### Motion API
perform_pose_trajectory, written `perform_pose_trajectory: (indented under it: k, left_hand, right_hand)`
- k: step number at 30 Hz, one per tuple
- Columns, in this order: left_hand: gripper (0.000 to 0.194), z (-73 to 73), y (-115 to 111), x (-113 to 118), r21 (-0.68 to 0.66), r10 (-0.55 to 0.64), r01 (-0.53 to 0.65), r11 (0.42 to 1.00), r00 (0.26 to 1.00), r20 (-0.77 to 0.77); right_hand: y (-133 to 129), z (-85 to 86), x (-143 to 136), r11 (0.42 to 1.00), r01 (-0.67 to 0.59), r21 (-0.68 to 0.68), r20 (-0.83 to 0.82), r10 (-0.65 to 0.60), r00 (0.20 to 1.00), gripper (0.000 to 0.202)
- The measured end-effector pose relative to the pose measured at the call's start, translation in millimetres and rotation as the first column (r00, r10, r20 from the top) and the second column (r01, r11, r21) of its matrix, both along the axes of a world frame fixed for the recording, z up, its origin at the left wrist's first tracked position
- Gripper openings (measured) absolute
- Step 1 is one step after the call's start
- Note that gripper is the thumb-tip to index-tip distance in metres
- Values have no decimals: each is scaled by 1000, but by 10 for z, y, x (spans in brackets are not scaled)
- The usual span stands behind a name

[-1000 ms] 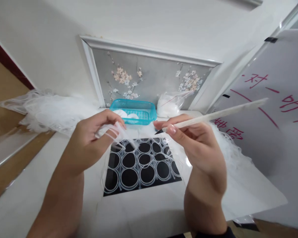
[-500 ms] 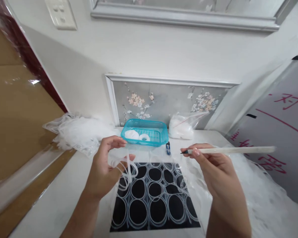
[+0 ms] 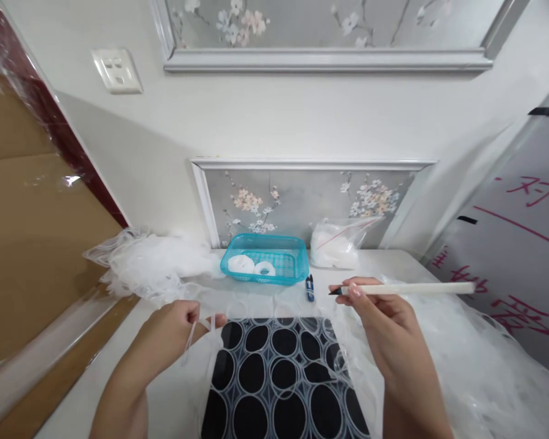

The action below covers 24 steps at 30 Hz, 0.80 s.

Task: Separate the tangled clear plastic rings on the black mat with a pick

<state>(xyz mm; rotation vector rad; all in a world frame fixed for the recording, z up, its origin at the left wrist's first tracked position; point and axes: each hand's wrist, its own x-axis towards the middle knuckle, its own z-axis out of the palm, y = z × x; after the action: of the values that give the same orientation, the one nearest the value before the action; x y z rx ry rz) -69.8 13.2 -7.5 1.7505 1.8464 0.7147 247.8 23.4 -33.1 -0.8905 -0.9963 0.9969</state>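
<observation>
My right hand [image 3: 384, 317] pinches a slim white pen [image 3: 416, 289] that lies nearly level, its dark pointed tip facing left. At the left, my left hand [image 3: 174, 329] has its fingers curled, with clear plastic rings [image 3: 193, 335] hanging between the fingers and the thumb. Between and below both hands lies a black mat [image 3: 283, 372] printed with pale ovals. A few thin clear rings rest on its right part.
Behind the mat stands a turquoise basket [image 3: 297, 268] holding white rolls. Beside it are small blue clippers [image 3: 310, 288] and a clear bag [image 3: 336, 247] of white material. Heaps of clear rings lie at left [image 3: 150, 262] and right [image 3: 485, 347].
My left hand has moved left, turned over and curled its fingers, taking the rings off the mat's corner. The right hand keeps the pen and shifts slightly. The view has tilted upward.
</observation>
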Motion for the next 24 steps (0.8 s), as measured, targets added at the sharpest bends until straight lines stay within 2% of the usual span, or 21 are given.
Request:
perform_pose_trajectory:
  k: [3,5,7,8,11,13,15,17,18,21,22,23,24]
  left_hand:
    - [43,8,15,10,-167,-58,60,984,998,19]
    - [43,-14,37,37,-229,-136,183,956,969,206]
    - [48,-63,81,71,-161,-187,280,946,881,434]
    - [51,-95,110,88,-91,-192,281,955,826,530]
    - [52,-186,206,136,54,-125,125,991,677,725]
    - [50,-224,260,154,47,-50,20,999,580,813]
    - [47,-233,303,158,29,-22,-8,1000,491,871]
    - [41,-216,338,152,6,4,-26,1000,369,929]
    - [35,-199,353,147,-18,32,-52,998,281,959]
    - [16,-127,367,137,-145,139,-155,977,-49,989]
    - [17,-103,357,138,-170,149,-164,972,-134,980]
    - [22,-84,337,144,-172,143,-153,973,-184,972]
    - [27,-70,311,154,-149,121,-139,979,-196,973]
  right_hand:
    - [11,15,17,998,53,44,-80,-50,996,15]
    - [24,25,24,991,112,79,-156,-98,983,13]
    - [43,33,26,984,156,90,-200,-135,970,13]
    - [52,35,25,983,163,86,-211,-142,967,13]
    - [74,37,18,986,152,71,-269,-128,954,12]
    - [81,37,17,988,145,58,-322,-119,939,10]
    - [87,36,20,988,147,41,-355,-123,927,10]
    - [95,33,28,988,149,27,-373,-129,919,11]
    - [100,32,31,989,147,23,-380,-127,916,11]
    - [116,24,34,991,130,17,-393,-113,912,11]
    - [121,22,33,992,124,15,-396,-108,912,11]
    - [124,22,32,993,121,13,-398,-106,911,11]
    - [126,23,32,993,121,12,-399,-106,911,11]
